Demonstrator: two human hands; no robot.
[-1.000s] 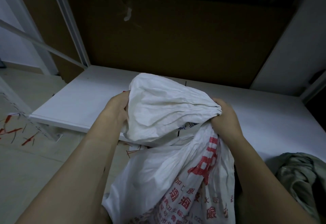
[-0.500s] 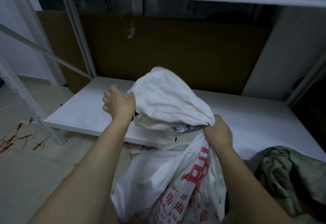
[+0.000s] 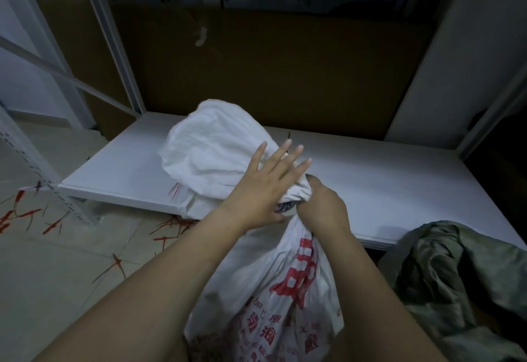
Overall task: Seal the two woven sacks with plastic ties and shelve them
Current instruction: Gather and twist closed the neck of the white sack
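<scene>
Fingers of the right hand [image 3: 320, 207] squeeze the white sack [image 3: 288, 284] at its neck; the left hand [image 3: 263, 188] lies flat on top, fingers straight.

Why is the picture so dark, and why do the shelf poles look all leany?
Head view: the light is dim, so the cardboard behind the shelf goes nearly black. The wide-angle lens makes the shelf posts lean outward. The loose top of the white sack looks a bit soft, while the left hand looks fairly sharp.
</scene>
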